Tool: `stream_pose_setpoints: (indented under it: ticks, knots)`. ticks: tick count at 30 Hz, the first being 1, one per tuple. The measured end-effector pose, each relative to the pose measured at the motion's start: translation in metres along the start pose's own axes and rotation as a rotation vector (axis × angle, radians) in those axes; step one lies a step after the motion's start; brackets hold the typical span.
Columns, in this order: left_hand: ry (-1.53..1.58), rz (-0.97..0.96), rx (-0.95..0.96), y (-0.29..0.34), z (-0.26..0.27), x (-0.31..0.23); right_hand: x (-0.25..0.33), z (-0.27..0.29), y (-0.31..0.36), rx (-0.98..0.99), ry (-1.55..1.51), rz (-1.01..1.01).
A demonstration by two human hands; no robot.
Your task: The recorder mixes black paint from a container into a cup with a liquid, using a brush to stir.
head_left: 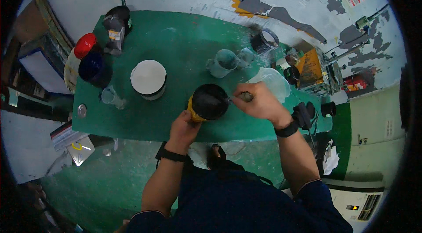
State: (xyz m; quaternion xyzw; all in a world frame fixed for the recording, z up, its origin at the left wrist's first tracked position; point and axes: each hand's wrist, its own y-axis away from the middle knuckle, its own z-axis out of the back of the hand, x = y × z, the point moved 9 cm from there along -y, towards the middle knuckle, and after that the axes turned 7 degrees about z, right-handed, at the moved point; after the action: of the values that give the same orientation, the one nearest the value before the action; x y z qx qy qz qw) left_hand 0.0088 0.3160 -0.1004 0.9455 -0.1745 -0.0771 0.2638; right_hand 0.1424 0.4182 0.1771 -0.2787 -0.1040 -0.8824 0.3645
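Close to the front edge of the green table stands a yellow can (191,108) with a round black top (210,101). Whether that top is a lid or dark contents, I cannot tell. My left hand (183,129) grips the can's side low on the left. In my right hand (260,103) is a short-handled tool (246,96), its thin end at the can's right rim; its exact kind is hidden by my fingers. A large tub with a white top (149,77) sits to the left of the can. Behind my right hand lies a translucent white container (273,82).
Clear plastic jugs (223,63) stand beyond the can, and a clear cup (110,96) is at the left. A dark blue tub (92,68), a red lid (85,45) and a black container (117,18) line the left edge. A cluttered box (309,69) occupies the right end.
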Motion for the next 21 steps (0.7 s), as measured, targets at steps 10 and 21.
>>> stream_pose_setpoints:
  ticks: [10, 21]
  knots:
    - [-0.031, -0.011, 0.07, -0.01, 0.007, -0.001, -0.039, -0.018, 0.014, -0.164, -0.661, -0.601]
    - [-0.039, -0.014, -0.009, -0.004, 0.004, 0.0, 0.002, 0.0, -0.003, 0.024, 0.141, -0.017]
